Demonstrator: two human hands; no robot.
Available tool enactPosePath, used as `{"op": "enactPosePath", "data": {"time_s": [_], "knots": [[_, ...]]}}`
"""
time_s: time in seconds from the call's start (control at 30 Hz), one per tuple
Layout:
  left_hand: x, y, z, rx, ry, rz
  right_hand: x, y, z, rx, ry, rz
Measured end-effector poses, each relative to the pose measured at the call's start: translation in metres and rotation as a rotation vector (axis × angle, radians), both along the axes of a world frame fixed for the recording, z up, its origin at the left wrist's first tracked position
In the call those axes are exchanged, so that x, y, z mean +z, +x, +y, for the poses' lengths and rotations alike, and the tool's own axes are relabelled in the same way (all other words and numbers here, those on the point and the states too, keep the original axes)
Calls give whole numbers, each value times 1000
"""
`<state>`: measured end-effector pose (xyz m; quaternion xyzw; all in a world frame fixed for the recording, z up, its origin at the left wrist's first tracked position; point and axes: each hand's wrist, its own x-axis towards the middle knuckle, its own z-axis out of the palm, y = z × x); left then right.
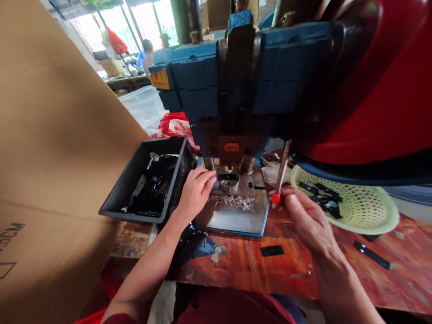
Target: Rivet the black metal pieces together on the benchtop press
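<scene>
My left hand [198, 190] is at the left side of the press's round metal die [228, 184], thumb and fingers drawn together. Whatever is between those fingertips, if anything, I cannot make out. A small dark flat piece [228, 177] lies at the die, just beyond the fingertips and under the punch [228, 169]. On the right, my right hand [305, 216] has its fingers closed around the lower end of a metal lever [282, 168] with a red tip. Small shiny metal bits [238, 202] are scattered on the base plate [232, 221] in front of the die.
A black bin [162, 215] of dark parts stands left, beside a large cardboard sheet [60, 135]. At right a pale green basket [367, 211] holds black parts, beneath a red machine cover [378, 99]. Black flat pieces [272, 250] lie on the wooden table [236, 270]. A person [147, 56] is far back.
</scene>
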<state>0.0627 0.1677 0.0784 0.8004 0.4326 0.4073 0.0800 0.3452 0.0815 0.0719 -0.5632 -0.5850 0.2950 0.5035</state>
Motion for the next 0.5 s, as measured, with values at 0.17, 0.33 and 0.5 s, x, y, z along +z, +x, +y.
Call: {"op": "enactPosePath", "data": {"time_s": [0.17, 0.33, 0.5], "knots": [[-12, -10, -35, 126, -188, -205, 1, 1, -1, 21, -4, 77], [-25, -23, -75, 136, -335, -202, -20, 2, 17, 105, -110, 285], [-27, -41, -107, 154, -516, -147, -21, -20, 63, 68, 59, -170]]}}
